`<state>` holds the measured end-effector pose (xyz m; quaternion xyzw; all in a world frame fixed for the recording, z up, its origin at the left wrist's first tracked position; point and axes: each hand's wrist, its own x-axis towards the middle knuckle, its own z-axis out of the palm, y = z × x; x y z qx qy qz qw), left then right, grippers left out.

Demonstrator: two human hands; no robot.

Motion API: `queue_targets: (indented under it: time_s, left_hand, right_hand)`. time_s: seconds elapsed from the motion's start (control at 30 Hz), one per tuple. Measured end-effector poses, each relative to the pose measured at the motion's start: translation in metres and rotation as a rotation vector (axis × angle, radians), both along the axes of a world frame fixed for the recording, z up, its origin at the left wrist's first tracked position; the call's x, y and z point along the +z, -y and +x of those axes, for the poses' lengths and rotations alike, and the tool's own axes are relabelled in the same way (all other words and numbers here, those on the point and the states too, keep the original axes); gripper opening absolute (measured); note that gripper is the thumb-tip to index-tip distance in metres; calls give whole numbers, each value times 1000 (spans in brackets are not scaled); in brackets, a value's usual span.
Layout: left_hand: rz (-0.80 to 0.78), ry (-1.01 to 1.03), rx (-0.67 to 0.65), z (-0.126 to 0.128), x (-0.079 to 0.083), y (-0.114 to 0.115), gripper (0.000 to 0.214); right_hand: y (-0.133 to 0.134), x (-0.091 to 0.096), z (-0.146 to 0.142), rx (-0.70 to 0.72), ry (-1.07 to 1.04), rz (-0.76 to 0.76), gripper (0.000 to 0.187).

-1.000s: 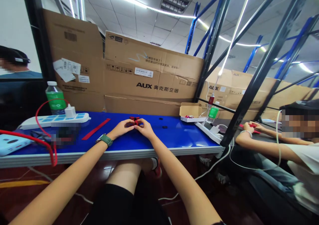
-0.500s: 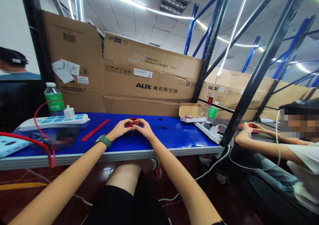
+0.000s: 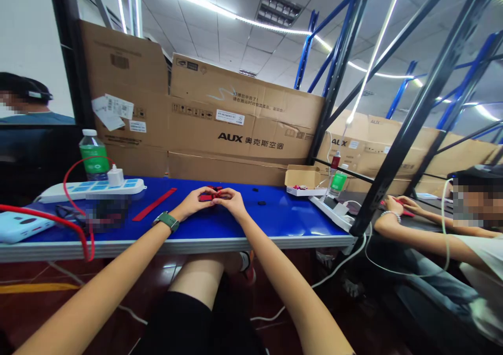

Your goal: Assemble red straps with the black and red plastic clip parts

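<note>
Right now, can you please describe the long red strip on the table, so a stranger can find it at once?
On the blue table in front of the large AUX cardboard box, find the person's left hand. Just left of it lies a flat red strip, at a slant, with the white power strip beyond it. It is straight and wide, unlike the thin curved red cable further left.

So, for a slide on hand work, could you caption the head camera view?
Left hand and right hand together hold a small red part over a blue table.
</note>
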<state>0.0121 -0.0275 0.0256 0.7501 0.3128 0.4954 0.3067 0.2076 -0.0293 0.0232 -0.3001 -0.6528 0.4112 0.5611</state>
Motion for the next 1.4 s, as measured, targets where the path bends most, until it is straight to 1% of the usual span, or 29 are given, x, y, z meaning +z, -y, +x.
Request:
queue_targets:
  time_s: [0.13,0.23,0.3,0.4,0.5,0.57,0.63,0.67,0.77,0.83,0.9,0.97,1.07,1.17,1.27,1.33,1.4]
  left_hand:
    - [-60,22,4,1,-1,1,56]
    - [-102,61,25,1,-2,0,54]
    - [-138,97,11,2,-1,-2,53]
    - [-207,164,-29,5,7,-8,53]
    - [-306,263,-90,14,18,-17,58]
    - [-364,363,-129,22,21,-23,59]
    - [-407,465,-141,30,18,-28,59]
    - [-418,514,-126,34,15,-30,60]
    - [-449,545,-85,42,4,-29,61]
    - [-431,533,-58,43,1,-26,60]
    - [-390,520,-34,42,0,-22,61]
    - [-351,509,-14,41,1,-20,61]
    - [-299,489,6,41,3,-18,60]
    - [-269,481,33,44,2,-18,58]
    - [-261,486,53,45,0,-19,58]
    - [-255,478,71,45,-1,-20,57]
    - [-240,461,107,43,-3,-21,55]
  right_hand:
    - [3,1,-1,-26,-17,-24,50]
    - [5,3,-1,-52,-14,-15,48]
    - [3,5,0,-65,-7,-13,48]
    - [-6,10,2,-71,-21,-65,50]
    - [-18,19,2,-92,-65,-130,53]
    - [-26,23,1,-112,-88,-124,53]
    - [-31,22,0,-148,-101,-131,53]
    - [-33,20,0,-169,-104,-136,53]
    - [-38,8,-2,-225,-110,-133,53]
    - [-39,-1,-5,-277,-102,-101,49]
    - [-39,-7,-9,-342,-74,-48,42]
    - [-35,-8,-13,-397,-33,10,36]
    - [-27,-2,-15,-443,-6,86,33]
    - [-21,4,-14,-417,-47,105,34]
    - [-20,7,-13,-352,-107,42,40]
    - [-20,7,-14,-354,-111,23,44]
    - [-19,6,-14,-364,-79,43,38]
